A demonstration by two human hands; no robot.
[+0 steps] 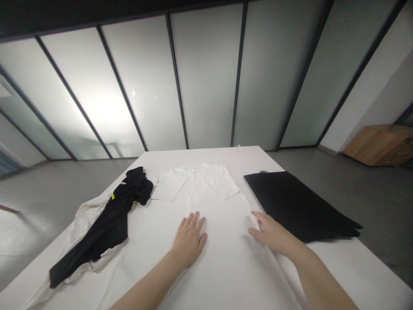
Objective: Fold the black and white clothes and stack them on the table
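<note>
A white short-sleeved shirt (222,232) lies spread out on the white table (245,157), its collar toward the far end. My left hand (189,241) rests palm down near the middle of the shirt, fingers stretched out. At the shirt's right edge is my right hand (269,232), thumb and fingers apart, with nothing visibly held. To the left lies a crumpled black garment (106,228) with yellow and white marks, on top of some white cloth (87,211).
Black flat sheets or folded cloth (300,202) lie on the table's right side, slightly overhanging its edge. Behind them a small round object (263,172) is partly hidden. Frosted glass panels (206,82) stand beyond the table. A wooden cabinet (380,144) is at the far right.
</note>
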